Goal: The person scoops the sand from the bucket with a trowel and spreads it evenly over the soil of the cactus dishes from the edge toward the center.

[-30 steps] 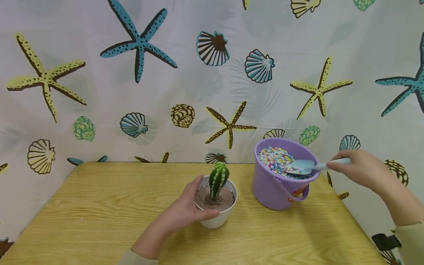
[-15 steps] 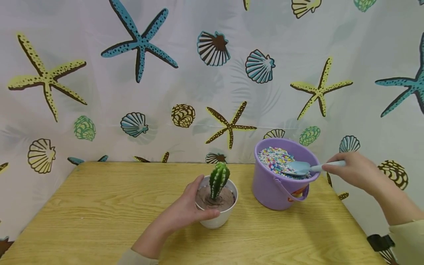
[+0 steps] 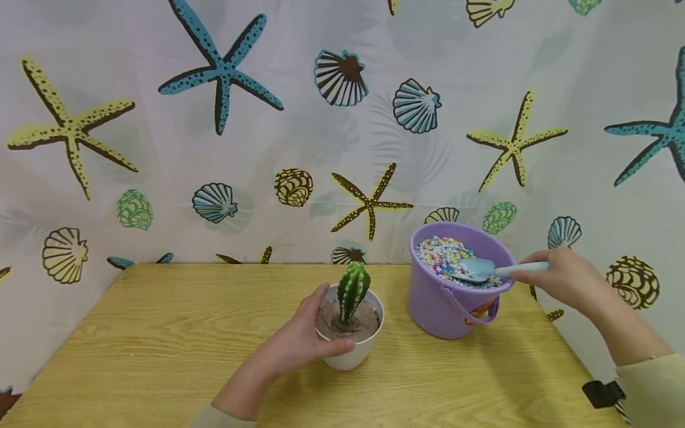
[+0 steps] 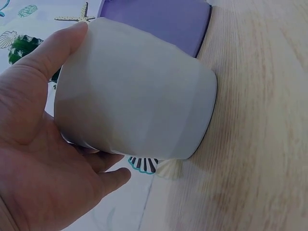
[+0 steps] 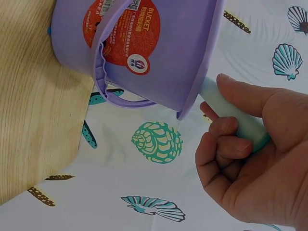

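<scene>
1. head view: the left hand point(image 3: 302, 339) curls partway round the white pot point(image 3: 348, 358), with the upright cactus point(image 3: 354, 291) just beyond its thumb. the right hand point(image 3: 569, 276) grips the pale blue shovel point(image 3: 478, 269); ahead of those fingers, its blade lies on the colored pellets point(image 3: 441, 252) in the purple bucket point(image 3: 434, 303). a quick lift or tilted blade could scatter pellets onto the wooden table point(image 3: 187, 345).
2. left wrist view: thumb and fingers span the pot widely near its rim, two fingertips standing clear of it. so high and light a hold could let a knock tip it.
3. right wrist view: fingers wrap the shovel's handle. the bucket's rim sits just past the thumb tip, so levering against it could rock the bucket.
</scene>
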